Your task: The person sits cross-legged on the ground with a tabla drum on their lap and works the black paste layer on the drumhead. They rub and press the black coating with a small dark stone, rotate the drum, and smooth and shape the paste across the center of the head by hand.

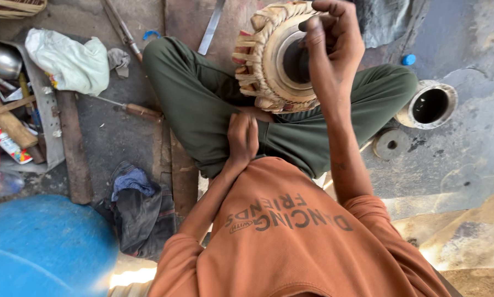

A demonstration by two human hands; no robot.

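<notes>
Leather-laced drum [269, 58]: tilted on the crossed legs, far centre, dark patch facing the camera.
Right hand [335, 38]: fingers bunched, fingertips pressing the dark patch.
Left hand [242, 135]: curled loosely near the drum's lower edge, holding nothing visible.
Risk: the drum could roll off the lap, since no hand grips its body.
Nearby: screwdriver [129, 108] left, metal ring [429, 104] right.

Orange long-sleeved shirt [291, 236] (dark block lettering printed across the chest), olive-green trousers [197, 104], bare forearms.

Single head view, looking steeply down, close over lap and floor
</notes>
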